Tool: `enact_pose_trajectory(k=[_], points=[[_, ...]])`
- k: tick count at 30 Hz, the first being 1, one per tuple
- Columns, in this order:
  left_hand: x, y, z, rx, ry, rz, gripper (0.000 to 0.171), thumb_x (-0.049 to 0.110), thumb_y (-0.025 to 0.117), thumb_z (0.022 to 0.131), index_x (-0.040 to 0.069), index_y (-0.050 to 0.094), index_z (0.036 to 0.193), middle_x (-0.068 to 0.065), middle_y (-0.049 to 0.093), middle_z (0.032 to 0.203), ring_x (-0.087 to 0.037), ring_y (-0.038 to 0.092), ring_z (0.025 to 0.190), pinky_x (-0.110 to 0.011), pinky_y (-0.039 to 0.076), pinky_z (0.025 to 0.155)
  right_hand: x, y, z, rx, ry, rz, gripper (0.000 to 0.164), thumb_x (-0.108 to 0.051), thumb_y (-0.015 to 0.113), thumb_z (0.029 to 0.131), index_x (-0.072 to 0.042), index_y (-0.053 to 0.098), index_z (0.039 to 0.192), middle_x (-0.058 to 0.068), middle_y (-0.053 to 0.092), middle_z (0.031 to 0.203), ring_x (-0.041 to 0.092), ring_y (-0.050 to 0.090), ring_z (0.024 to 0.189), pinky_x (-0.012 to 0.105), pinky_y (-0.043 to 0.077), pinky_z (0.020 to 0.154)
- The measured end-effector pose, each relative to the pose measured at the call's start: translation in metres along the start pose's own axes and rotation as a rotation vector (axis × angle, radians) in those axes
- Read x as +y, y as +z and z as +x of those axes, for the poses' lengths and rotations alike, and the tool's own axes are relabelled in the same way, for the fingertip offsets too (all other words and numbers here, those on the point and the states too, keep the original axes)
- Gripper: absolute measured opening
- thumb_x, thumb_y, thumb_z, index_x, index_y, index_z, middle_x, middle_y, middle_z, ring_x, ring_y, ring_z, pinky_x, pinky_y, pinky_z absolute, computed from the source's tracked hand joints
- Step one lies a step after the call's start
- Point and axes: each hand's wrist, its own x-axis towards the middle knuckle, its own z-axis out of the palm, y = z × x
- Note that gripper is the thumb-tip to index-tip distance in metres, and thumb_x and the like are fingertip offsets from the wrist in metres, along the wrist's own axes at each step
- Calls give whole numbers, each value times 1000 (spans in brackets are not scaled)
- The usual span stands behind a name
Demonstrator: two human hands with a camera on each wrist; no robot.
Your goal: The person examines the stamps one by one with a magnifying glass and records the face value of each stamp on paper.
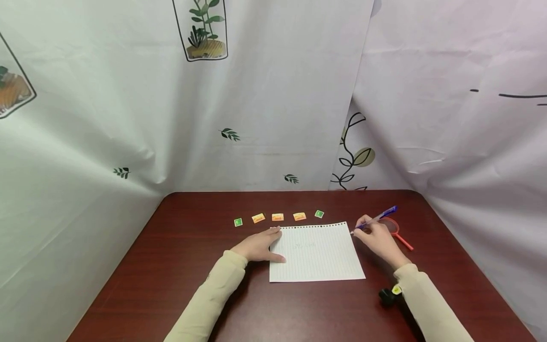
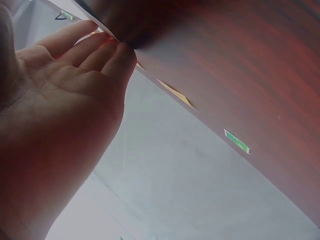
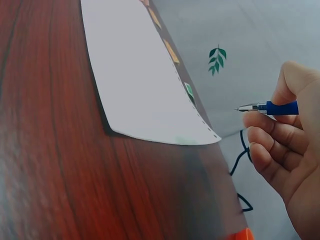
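Note:
A sheet of lined paper with a row of punched holes along its far edge lies on the table, faint writing near its upper middle. My left hand rests at the sheet's left edge, fingers extended and thumb spread over the paper. In the left wrist view, the left palm shows with its fingers at the paper's edge. My right hand pinches a blue pen just right of the sheet. Its bare tip points toward the paper in the right wrist view.
Several small stamps, such as an orange one and a green one, line the table beyond the sheet. A red magnifying glass lies beside the right hand. Near the right sleeve is a black object. Patterned cloth hangs behind the table.

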Motion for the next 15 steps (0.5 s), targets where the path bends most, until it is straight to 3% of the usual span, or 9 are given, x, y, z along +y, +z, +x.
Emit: enact_pose_trajectory(k=[15], points=[[0,0,1,-3,-12,-7,95,57,76,84,4,41,154,-10,33,162,-22,30,150,-40,36,114,-13,20,4,40,56,73,8,-12,67,88,-15,61,89,0,59,74,17,50,67,28,39,55]])
